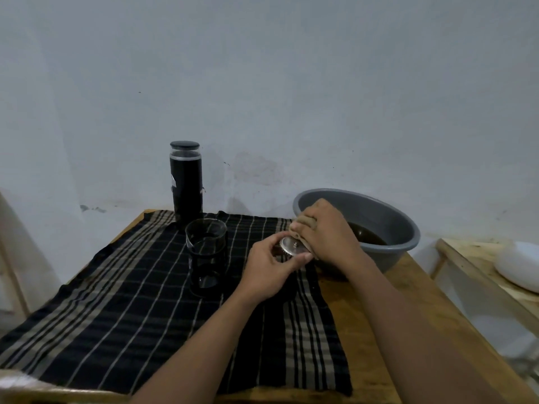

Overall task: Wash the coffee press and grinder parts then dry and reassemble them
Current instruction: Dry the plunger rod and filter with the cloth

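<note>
My left hand (269, 265) holds the round metal plunger filter (293, 246) of the coffee press by its rim. My right hand (326, 228) presses a tan cloth (306, 221) against the filter's far side. Both hands hover over the right part of the black plaid towel (116, 301). The glass coffee press beaker (206, 256) in its black frame stands upright on the towel, just left of my left hand. A tall black grinder (186, 182) with a dark lid stands behind the beaker at the towel's far edge.
A grey plastic basin (388, 217) holding dark brown water sits at the table's far right, right behind my right hand. The wooden table (364, 330) ends close to the wall. A lower wooden shelf with a white object (516, 265) stands to the right.
</note>
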`<state>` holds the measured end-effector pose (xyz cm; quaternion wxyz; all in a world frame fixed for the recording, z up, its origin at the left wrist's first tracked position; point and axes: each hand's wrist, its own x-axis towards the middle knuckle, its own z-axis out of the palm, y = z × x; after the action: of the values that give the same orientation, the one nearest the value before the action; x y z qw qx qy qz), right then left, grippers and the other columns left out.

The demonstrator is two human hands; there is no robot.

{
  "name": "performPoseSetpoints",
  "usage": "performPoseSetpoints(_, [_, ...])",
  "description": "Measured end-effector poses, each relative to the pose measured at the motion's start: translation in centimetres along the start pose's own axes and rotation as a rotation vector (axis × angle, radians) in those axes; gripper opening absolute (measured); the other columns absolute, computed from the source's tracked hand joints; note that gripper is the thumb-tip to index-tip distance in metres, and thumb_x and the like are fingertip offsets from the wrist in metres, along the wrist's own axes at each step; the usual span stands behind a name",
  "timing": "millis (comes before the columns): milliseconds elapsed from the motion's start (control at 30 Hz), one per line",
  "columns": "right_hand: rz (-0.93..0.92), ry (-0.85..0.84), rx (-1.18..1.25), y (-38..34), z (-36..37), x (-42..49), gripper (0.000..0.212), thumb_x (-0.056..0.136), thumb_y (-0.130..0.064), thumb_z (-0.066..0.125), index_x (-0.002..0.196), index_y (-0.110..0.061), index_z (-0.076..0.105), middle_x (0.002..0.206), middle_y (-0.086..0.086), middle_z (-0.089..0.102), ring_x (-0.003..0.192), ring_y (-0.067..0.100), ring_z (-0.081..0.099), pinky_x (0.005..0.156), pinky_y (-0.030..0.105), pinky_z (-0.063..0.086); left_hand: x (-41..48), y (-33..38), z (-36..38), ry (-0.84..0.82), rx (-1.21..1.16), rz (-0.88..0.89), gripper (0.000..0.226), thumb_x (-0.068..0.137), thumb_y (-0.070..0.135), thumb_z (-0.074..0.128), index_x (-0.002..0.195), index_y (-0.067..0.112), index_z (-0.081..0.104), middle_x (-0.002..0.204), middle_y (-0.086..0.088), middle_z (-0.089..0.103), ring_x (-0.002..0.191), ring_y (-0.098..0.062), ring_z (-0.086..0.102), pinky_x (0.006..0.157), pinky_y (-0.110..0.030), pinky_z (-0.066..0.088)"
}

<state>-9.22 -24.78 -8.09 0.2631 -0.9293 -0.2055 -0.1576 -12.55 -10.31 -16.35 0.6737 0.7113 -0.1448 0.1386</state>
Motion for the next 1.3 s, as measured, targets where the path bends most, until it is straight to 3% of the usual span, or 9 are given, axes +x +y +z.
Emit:
performPoseSetpoints(167, [-0.033, -0.028, -0.085, 0.3, -0.5, -1.3, 0.018, 0.099, -0.029, 0.064, 0.104, -0.016, 0.075, 0.087, -0.019, 0.045, 0.094, 0.010, 0.055, 0.082, 0.026, 0.046, 0.0, 0.0, -0.6, 0.022, -0.007, 0.019, 0.038, 0.084, 0.015, 0.084, 0.119, 0.011, 0.071, 0.107, -0.001, 0.078, 0.100, -0.014, 0.075, 0.089, -0.033, 0.060])
performPoseSetpoints(500, [0.128, 0.148, 0.173, 2.1, 0.2, -1.1, 0.018, 0.097, -0.038, 0.065, 0.098, -0.021, 0.070, 0.105, -0.003, 0.059, 0.089, 0.006, 0.055, 0.075, 0.024, 0.042, 0.9, 0.1, -0.4, 0.093, 0.381, 0.061, 0.056, 0.075, 0.053, 0.085, 0.119, 0.021, 0.068, 0.104, 0.012, 0.073, 0.095, 0.001, 0.068, 0.086, -0.025, 0.059])
performPoseSetpoints(667, [0.147, 0.059, 0.468, 2.9, 0.5, -2.9, 0.025, 0.098, -0.047, 0.061, 0.105, -0.025, 0.069, 0.106, -0.003, 0.066, 0.096, 0.012, 0.063, 0.076, 0.026, 0.049, 1.9, 1.2, -0.3, 0.206, 0.444, -0.035, 0.062, 0.076, 0.080, 0.063, 0.081, 0.019, 0.071, 0.066, 0.007, 0.067, 0.061, -0.004, 0.061, 0.064, -0.039, 0.055])
performPoseSetpoints(767, [0.177, 0.042, 0.466, 3.3, 1.4, -4.0, 0.033, 0.090, -0.046, 0.073, 0.115, -0.027, 0.064, 0.111, -0.008, 0.062, 0.099, 0.008, 0.061, 0.079, 0.026, 0.053, 2.2, 1.5, -0.1, 0.115, 0.551, -0.260, 0.077, 0.081, 0.084, 0.048, 0.050, 0.014, 0.048, 0.044, 0.006, 0.047, 0.047, -0.013, 0.047, 0.051, -0.033, 0.037])
performPoseSetpoints(867, [0.102, 0.190, 0.416, 3.3, 2.6, -5.6, 0.030, 0.085, -0.034, 0.081, 0.107, -0.032, 0.062, 0.110, -0.011, 0.055, 0.097, 0.000, 0.057, 0.081, 0.018, 0.050, 2.3, -0.4, -0.7, 0.024, 0.532, -0.427, 0.074, 0.090, 0.075, 0.051, 0.059, 0.008, 0.062, 0.056, -0.003, 0.058, 0.061, -0.025, 0.062, 0.063, -0.035, 0.045])
performPoseSetpoints(1000, [0.173, -0.104, 0.514, 3.1, 4.1, -7.1, 0.041, 0.073, -0.034, 0.090, 0.105, -0.031, 0.064, 0.108, -0.010, 0.064, 0.093, -0.002, 0.063, 0.073, 0.014, 0.050, 2.1, -3.0, -1.8, -0.085, 0.711, -0.503, 0.030, 0.095, 0.037, 0.069, 0.105, 0.009, 0.071, 0.103, -0.009, 0.074, 0.097, -0.032, 0.071, 0.084, -0.039, 0.057])
performPoseSetpoints(1100, [0.339, -0.218, 0.689, 2.8, 4.7, -7.2, 0.036, 0.082, -0.052, 0.079, 0.095, -0.019, 0.074, 0.083, -0.010, 0.073, 0.077, 0.004, 0.067, 0.067, 0.022, 0.051, 1.3, -2.1, -1.0, -0.201, 0.842, -0.630, 0.050, 0.101, 0.052, 0.049, 0.081, 0.011, 0.070, 0.072, -0.005, 0.072, 0.062, -0.023, 0.066, 0.068, -0.033, 0.054])
performPoseSetpoints(1200, [0.448, -0.162, 0.751, 2.8, 5.1, -6.5, 0.046, 0.093, -0.060, 0.061, 0.074, -0.019, 0.071, 0.069, -0.007, 0.068, 0.069, 0.009, 0.063, 0.069, 0.030, 0.048, 1.1, -0.9, -0.6, -0.233, 1.046, -0.610, 0.063, 0.101, 0.065, 0.038, 0.096, 0.011, 0.071, 0.086, 0.000, 0.071, 0.083, -0.023, 0.068, 0.078, -0.036, 0.053])
performPoseSetpoints(1300, [0.401, -0.197, 0.664, 2.9, 5.2, -5.9, 0.026, 0.097, -0.044, 0.065, 0.088, -0.022, 0.076, 0.088, -0.003, 0.075, 0.085, 0.013, 0.070, 0.071, 0.028, 0.051, 1.0, -0.7, -1.2, -0.171, 1.059, -0.435, 0.047, 0.098, 0.058, 0.053, 0.111, 0.016, 0.067, 0.106, -0.003, 0.068, 0.100, -0.025, 0.066, 0.078, -0.037, 0.052])
